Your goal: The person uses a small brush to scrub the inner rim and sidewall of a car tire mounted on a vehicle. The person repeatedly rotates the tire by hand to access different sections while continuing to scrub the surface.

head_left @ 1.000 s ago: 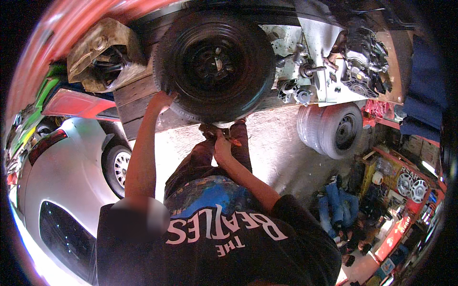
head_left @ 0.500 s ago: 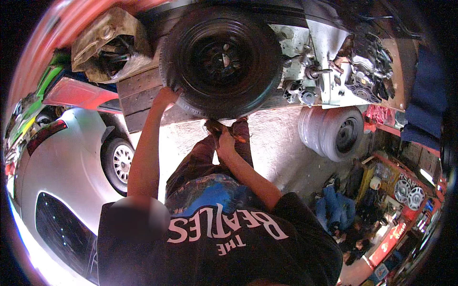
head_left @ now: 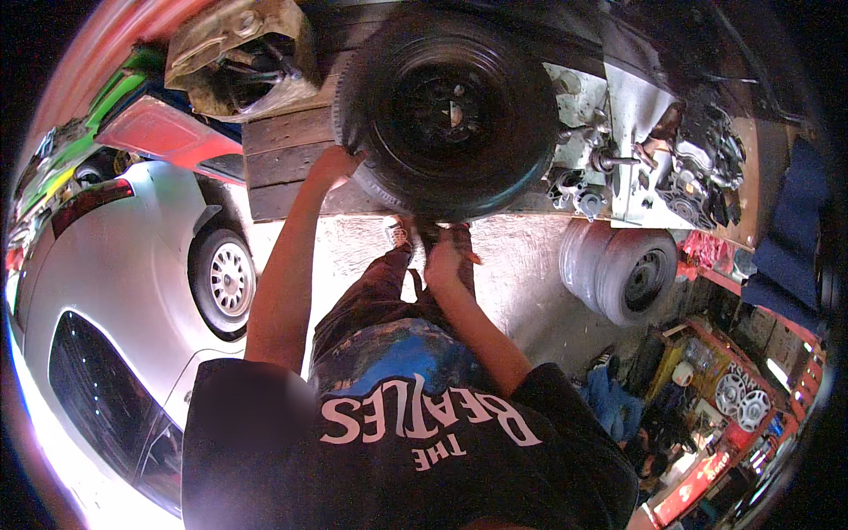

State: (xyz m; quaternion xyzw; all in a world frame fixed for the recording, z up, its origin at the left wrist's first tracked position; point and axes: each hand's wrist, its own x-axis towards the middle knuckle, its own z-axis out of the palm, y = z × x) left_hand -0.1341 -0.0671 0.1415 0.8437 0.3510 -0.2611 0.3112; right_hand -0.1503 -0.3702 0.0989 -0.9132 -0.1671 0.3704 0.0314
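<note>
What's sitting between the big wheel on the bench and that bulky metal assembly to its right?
In the head view, several metal parts and a pale sheet lie between the wheel and the metal assembly.

Car workshop — wheel (head_left: 446,110), engine parts (head_left: 707,168), silver car (head_left: 132,256)

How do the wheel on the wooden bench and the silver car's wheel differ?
- Pose: the bench wheel faces up toward the camera; the car wheel stands upright.
- Rim: the bench wheel's is dark; the car wheel's is pale, with openings around it.
- State: the bench wheel is off any vehicle, with the left hand at its edge; the car wheel is mounted on the silver car.

Shared: both have dark tires.
</note>
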